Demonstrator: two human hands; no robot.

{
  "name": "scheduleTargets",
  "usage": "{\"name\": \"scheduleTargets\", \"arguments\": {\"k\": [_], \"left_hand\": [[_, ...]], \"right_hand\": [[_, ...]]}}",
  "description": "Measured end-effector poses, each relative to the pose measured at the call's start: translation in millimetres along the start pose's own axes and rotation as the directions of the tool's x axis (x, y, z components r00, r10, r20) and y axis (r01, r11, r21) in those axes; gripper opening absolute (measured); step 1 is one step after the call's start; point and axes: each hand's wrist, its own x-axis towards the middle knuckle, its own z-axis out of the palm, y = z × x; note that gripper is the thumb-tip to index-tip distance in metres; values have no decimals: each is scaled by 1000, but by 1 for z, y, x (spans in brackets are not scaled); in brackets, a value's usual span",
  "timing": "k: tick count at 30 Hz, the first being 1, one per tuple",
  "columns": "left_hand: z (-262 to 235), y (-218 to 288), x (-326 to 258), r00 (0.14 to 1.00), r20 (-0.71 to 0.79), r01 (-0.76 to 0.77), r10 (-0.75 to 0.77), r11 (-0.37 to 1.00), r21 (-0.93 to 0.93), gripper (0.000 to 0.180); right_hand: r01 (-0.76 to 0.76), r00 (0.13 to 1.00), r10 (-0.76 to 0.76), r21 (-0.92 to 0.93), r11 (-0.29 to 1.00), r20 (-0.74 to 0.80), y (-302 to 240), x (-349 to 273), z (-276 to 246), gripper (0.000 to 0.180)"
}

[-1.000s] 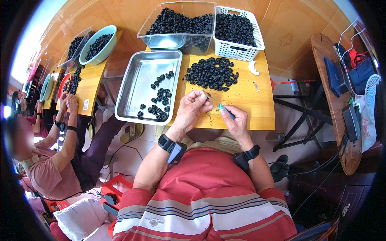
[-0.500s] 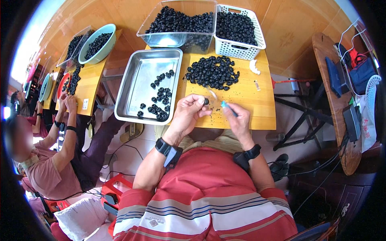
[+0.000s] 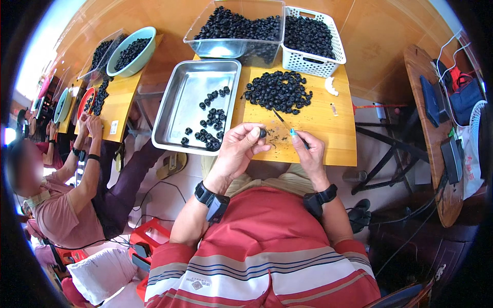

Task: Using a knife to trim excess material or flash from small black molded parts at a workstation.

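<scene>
Left hand (image 3: pixel 237 150) pinches a small black ring (image 3: pixel 262 133) at mid-frame. Just right of it, the right hand (image 3: pixel 310 152) grips a thin pick (image 3: pixel 284 122), its long axis slanting toward upper left past the ring.

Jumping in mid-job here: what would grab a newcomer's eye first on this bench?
The heap of small black rings at the middle of the wooden table, beside a steel tray holding a few more. Nearer, the left hand pinches one ring while the right hand holds a thin pick.
</scene>
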Motion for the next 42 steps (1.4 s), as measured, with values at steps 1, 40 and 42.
{"name": "scheduleTargets", "arguments": {"k": [1, 40, 42], "left_hand": [[1, 1, -3, 1000, -14, -6, 6, 1000, -5, 22], [-43, 73, -47, 879, 105, -11, 465, -200, 980, 17], [-38, 72, -39, 861, 182, -78, 475, -231, 970, 19]], "right_hand": [[-6, 1000, 6, -5, 1000, 10, 0, 0, -1, 36], [-68, 997, 69, 22, 997, -43, 1, 1, -2, 40], [-67, 997, 68, 18, 998, -45, 1, 1, -2, 40]]}}
